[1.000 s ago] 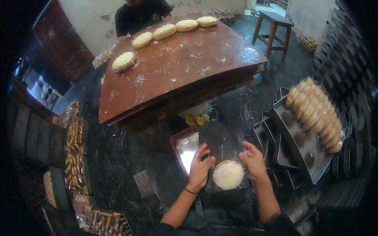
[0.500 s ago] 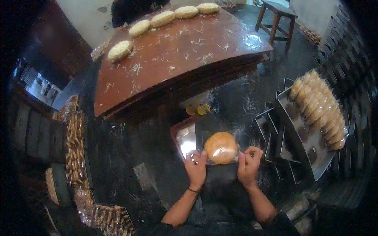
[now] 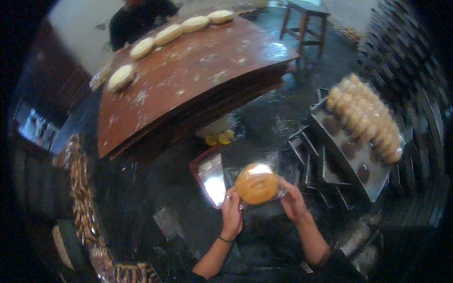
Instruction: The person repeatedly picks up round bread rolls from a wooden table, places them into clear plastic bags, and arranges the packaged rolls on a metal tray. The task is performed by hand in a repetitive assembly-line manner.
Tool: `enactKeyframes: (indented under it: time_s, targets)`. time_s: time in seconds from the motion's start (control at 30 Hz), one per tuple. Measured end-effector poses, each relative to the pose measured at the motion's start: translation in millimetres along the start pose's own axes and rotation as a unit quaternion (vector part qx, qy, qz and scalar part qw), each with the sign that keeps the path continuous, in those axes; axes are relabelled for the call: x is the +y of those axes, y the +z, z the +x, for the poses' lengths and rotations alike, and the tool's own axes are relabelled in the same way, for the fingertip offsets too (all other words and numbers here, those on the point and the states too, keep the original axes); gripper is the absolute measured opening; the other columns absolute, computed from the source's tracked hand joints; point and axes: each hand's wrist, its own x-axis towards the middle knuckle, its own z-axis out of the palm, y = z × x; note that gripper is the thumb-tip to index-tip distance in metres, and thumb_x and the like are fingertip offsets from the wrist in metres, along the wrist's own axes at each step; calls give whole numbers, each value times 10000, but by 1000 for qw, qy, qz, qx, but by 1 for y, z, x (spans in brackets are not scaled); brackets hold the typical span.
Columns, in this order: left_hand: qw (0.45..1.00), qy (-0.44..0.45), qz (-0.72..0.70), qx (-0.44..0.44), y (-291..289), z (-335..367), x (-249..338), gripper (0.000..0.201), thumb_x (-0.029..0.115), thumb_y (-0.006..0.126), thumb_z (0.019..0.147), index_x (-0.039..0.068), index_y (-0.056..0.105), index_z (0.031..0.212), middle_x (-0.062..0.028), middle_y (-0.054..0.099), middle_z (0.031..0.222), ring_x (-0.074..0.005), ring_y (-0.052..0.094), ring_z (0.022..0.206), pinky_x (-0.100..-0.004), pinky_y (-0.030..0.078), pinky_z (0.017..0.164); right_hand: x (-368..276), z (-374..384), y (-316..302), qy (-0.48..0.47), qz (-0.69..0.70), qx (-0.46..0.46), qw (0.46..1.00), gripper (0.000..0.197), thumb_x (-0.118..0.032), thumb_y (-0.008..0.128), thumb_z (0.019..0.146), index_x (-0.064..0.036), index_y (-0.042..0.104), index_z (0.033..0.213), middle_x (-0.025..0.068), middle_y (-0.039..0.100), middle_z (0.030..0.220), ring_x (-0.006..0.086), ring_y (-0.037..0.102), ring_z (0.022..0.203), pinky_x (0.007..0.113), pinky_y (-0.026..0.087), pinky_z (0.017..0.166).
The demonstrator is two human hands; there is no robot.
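Note:
A round golden-brown bread point(image 3: 257, 185) in clear plastic wrapping is held up in front of me. My left hand point(image 3: 232, 213) grips the left edge of the wrapping, thumb upward, with a ring and a dark wristband showing. On the other side my right hand point(image 3: 293, 202) has its fingers round the right edge of the plastic; its fingertips are partly hidden. Just beyond my left hand lies a red-rimmed tray point(image 3: 194, 166) with shiny clear film or bags point(image 3: 212, 179) in it.
Across from me, a brown table point(image 3: 165, 94) bears several pale topped loaves point(image 3: 121, 78), with a person in dark clothing point(image 3: 137, 21) behind it. Wrapped breads point(image 3: 365, 118) line a metal tray point(image 3: 347, 158) at right. Packed goods point(image 3: 82, 193) run along the left; a stool point(image 3: 306, 23) stands far off.
The view has swung to the right. My hands have come closer round the wrapped bread, and its plastic has shifted. More of the person behind the table shows.

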Motion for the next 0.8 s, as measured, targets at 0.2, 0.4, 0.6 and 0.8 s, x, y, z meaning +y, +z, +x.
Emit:
enactKeyframes:
  time_s: [0.2, 0.4, 0.6, 0.8]
  targets:
    - [986, 43, -35, -158, 49, -30, 34, 383, 297, 397, 953, 4, 414, 1199, -105, 519, 1126, -204, 501, 1045, -348, 399, 912, -26, -10, 49, -33, 326, 103, 939, 584, -326, 600, 806, -67, 398, 1289, 110, 457, 1291, 269, 438, 1185, 453, 318, 1020]
    - [983, 135, -20, -126, 8, -11, 60, 354, 311, 448, 923, -15, 507, 1047, -125, 514, 1075, -205, 525, 952, -364, 444, 846, -133, -25, -21, -279, 190, 355, 872, 533, -179, 649, 765, -60, 434, 1238, 102, 507, 1218, 257, 486, 1125, 412, 383, 986]
    - [993, 104, -22, -48, -19, 0, 56, 170, 121, 470, 893, -1, 514, 1003, -106, 520, 1002, -189, 520, 903, -331, 450, 824, -192, -26, -174, -362, -162, 610, 686, 463, -97, 641, 768, -5, 477, 1191, 97, 564, 1121, 228, 545, 1032, 312, 411, 903]
    - [995, 87, -28, -45, -27, 2, 45, 135, 61, 459, 884, -1, 515, 990, -108, 522, 993, -181, 522, 903, -301, 449, 817, -170, 38, -238, -201, -378, 725, 540, 650, -134, 684, 729, -53, 369, 1292, 178, 408, 1299, 301, 419, 1166, 390, 343, 970]
